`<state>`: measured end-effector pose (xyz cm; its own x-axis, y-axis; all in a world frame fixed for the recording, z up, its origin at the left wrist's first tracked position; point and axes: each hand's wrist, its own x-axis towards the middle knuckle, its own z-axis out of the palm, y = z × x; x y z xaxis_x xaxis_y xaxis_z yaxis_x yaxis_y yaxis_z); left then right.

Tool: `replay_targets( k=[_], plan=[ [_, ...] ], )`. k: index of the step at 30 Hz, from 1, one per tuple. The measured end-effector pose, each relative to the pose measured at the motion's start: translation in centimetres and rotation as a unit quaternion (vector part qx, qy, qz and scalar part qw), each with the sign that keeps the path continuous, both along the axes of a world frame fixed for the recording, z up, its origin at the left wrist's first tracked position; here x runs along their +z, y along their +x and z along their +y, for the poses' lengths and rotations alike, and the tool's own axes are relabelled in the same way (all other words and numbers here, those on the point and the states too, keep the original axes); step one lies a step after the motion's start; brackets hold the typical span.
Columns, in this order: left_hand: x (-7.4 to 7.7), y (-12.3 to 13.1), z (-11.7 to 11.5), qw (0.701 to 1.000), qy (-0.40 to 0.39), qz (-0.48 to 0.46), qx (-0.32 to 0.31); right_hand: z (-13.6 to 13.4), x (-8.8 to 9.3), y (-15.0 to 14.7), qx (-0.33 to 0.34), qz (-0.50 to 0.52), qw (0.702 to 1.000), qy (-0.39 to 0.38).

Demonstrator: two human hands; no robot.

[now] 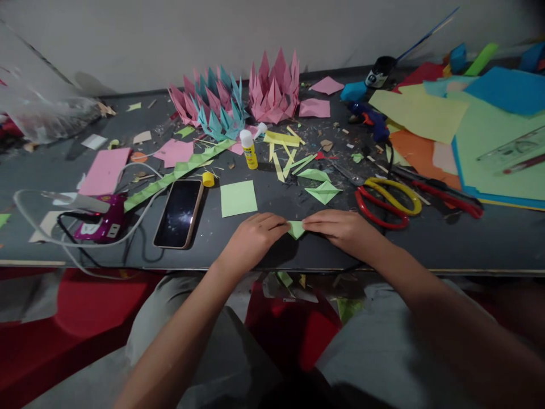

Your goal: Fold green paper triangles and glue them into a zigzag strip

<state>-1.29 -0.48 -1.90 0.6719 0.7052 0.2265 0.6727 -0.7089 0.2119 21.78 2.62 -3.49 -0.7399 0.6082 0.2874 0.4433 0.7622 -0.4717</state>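
A small folded piece of light green paper (296,229) lies at the table's front edge, its point toward me. My left hand (259,234) pinches its left corner, and my right hand (346,228) presses on its right corner; the fingers of both are closed and cover the ends. Just beyond are two more folded green papers (323,193), one behind the other. To the left rests a flat green paper square (239,198). An uncapped yellow glue stick (249,150) stands farther back, with its yellow cap (208,179) apart from it.
Red-and-yellow-handled scissors (387,201) lie right of my right hand. A phone (179,214) and a purple power adapter (102,218) with cables sit left. Pink and blue folded-paper crowns (275,88) stand at the back. Coloured sheets (502,147) are piled right; yellow strips (279,166) lie mid-table.
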Motion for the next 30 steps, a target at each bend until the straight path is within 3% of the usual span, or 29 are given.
replay_targets(
  k=[12, 18, 21, 30],
  plan=[
    [-0.1, 0.2, -0.1, 1.000, -0.012, 0.004, 0.027, -1.0, 0.4, -0.2, 0.037, -0.078, 0.988, 0.128],
    [-0.4, 0.7, -0.4, 0.999, 0.026, 0.005, -0.022, -0.9, 0.5, -0.6, 0.048, -0.089, 0.976, 0.192],
    [-0.7, 0.9, -0.8, 1.000, 0.016, 0.001, -0.001, -1.1, 0.2, -0.8, 0.043, -0.089, 0.976, 0.193],
    [-0.5, 1.2, -2.1, 0.995, -0.072, 0.024, 0.064, -3.7, 0.6, -0.6, -0.105, -0.131, 0.980, 0.102]
  ],
)
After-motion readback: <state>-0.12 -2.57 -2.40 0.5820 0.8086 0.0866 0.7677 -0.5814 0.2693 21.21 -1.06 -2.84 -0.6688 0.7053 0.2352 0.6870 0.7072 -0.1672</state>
